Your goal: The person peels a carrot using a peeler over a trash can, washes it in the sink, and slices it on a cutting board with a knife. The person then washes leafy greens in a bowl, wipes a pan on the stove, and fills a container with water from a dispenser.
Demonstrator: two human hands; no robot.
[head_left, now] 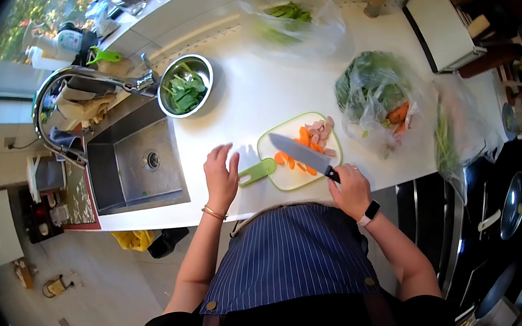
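My right hand [351, 191] is closed around the black handle of a kitchen knife [301, 152]. Its broad blade lies over a white cutting board [284, 130] with a green rim, where orange carrot slices [306, 136] and pinkish sliced meat [319, 133] rest. My left hand [222, 169] is empty with its fingers apart, just left of a green peeler-like tool [258, 172] at the board's left edge. I cannot tell the tool's exact kind. Farther back on the left stands a metal bowl [209, 73] holding leafy greens [185, 94].
Left of the counter [243, 96] is a sink [122, 175] with an arched faucet [44, 87]. Clear bags of greens [288, 20] and of vegetables with carrots [374, 89] lie behind the board. A stove with a glass lid [515, 201] is at right.
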